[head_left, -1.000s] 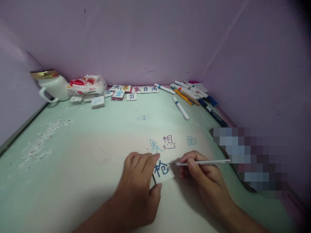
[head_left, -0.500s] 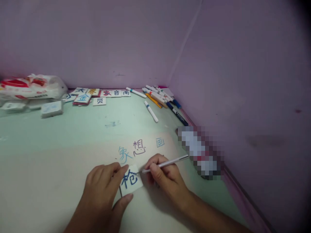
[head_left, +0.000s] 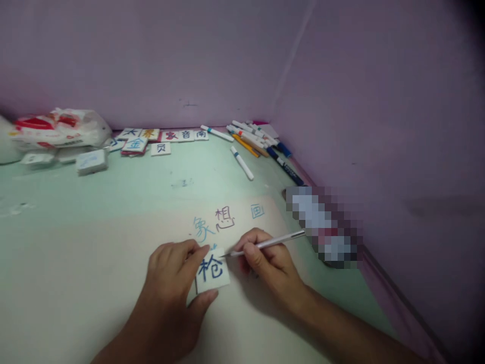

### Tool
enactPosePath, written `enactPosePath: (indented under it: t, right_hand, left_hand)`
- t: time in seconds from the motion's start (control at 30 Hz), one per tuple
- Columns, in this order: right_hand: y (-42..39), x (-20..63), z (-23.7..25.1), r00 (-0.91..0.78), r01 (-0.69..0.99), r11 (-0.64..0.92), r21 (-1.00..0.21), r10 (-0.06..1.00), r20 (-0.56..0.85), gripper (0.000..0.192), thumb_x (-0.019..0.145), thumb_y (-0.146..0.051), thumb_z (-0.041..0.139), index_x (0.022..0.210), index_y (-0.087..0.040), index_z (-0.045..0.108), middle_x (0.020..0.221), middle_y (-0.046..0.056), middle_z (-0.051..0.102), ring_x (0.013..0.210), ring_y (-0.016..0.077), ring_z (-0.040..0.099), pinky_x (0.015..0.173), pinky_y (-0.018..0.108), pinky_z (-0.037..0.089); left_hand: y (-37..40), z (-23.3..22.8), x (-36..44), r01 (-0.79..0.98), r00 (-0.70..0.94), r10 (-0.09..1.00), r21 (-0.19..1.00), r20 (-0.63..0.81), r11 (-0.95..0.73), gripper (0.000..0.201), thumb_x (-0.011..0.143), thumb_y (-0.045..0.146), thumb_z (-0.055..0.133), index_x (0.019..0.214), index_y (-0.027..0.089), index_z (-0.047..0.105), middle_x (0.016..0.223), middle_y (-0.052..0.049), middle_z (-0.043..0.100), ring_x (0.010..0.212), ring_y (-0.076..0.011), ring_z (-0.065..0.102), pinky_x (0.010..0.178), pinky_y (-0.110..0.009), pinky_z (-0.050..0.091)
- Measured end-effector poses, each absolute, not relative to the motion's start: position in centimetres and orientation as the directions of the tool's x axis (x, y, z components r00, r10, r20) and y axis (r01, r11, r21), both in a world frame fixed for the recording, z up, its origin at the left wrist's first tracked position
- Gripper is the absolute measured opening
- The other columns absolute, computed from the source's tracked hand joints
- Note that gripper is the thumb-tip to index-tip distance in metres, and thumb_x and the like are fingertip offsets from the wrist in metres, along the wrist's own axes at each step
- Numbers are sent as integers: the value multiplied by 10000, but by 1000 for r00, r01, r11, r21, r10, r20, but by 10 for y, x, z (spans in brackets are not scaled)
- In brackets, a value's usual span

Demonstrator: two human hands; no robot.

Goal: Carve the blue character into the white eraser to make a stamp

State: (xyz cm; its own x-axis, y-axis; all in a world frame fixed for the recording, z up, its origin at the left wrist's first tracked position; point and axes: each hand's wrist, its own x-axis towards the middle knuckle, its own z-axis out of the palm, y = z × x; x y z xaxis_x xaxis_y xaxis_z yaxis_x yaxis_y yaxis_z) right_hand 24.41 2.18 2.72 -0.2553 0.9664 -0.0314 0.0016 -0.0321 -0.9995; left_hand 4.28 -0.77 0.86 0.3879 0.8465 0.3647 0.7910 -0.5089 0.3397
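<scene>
L hand: lying on the table, pinching a small white card btwn forefinger at its upper-left edge & thumb at its bottom edge; pressing it flat.
Card: sitting near the front-centre of the table, just below the written characters; showing one dark-blue character, w/ a dark line along its left side.
R hand: gripping a thin silver pen in its fingers, knuckles resting on the table just right of the card.
Pen: lying almost level, tip pointing left & touching or nearly touching the card's upper-right corner; can't tell which. Back end is reaching toward a blurred-out object.
Writing: three characters on the pale table patch above the card, light blue, dark, light blue, left to right.
Back row: character tiles are lining the wall foot, a few lying loose in front.
Markers: piled in the back-right corner; one white marker is lying apart, nearer the middle.
Back left: crumpled plastic bag w/ red print, small white blocks in front of it.
Walls: pink-purple, closing in the table at back & right.
</scene>
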Motion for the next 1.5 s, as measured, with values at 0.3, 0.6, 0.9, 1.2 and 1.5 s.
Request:
enactPosePath:
  t: [0.3, 0.6, 0.9, 1.2, 1.5]
  right_hand:
    - [15, 250, 23, -264, 160, 182, -970, 955, 135, 193, 944, -298, 451, 836, -216, 588, 703, 9, 557, 636, 151, 512, 585, 285, 384]
    - [20, 245, 30, -312, 148, 168, -974, 943, 115, 177, 929, -265, 435, 823, -193, 557, 697, -3, 546, 637, 130, 507, 597, 266, 395]
    - [22, 241, 26, -294, 66, 128, -990, 950, 104, 133, 897, -267, 498, 800, -188, 545, 604, -45, 457, 540, 101, 436, 528, 235, 362]
    - [23, 235, 28, -263, 68, 81, -994, 963, 60, 203, 920, -294, 476, 752, -194, 532, 611, -38, 496, 565, 107, 476, 555, 235, 382]
    - [21, 241, 25, -257, 132, 137, -982, 961, 100, 217, 944, -285, 455, 759, -200, 532, 638, -32, 501, 557, 104, 458, 531, 235, 360]
  left_hand:
    - [-9, 23, 50, 762, 349, 886, 459, 304, -457, 368, 768, 232, 603, 1112, 107, 565, 1035, -141, 560, 947, -296, 502, 843, -528, 414]
    - [-7, 8, 43, 782, 422, 822, 305, 382, -543, 399, 825, 305, 567, 1194, 168, 504, 1098, -125, 527, 1003, -310, 492, 861, -492, 392]
    - [-5, 5, 36, 797, 439, 823, 267, 361, -542, 412, 837, 348, 550, 1213, 192, 485, 1097, -114, 528, 1001, -300, 504, 866, -474, 394]
    - [-6, 9, 41, 790, 408, 832, 312, 376, -528, 390, 817, 315, 573, 1175, 165, 537, 1076, -125, 555, 986, -308, 531, 855, -485, 422]
    - [-8, 17, 47, 761, 397, 844, 385, 361, -523, 392, 789, 270, 606, 1134, 93, 550, 1051, -150, 534, 971, -315, 492, 845, -525, 402]
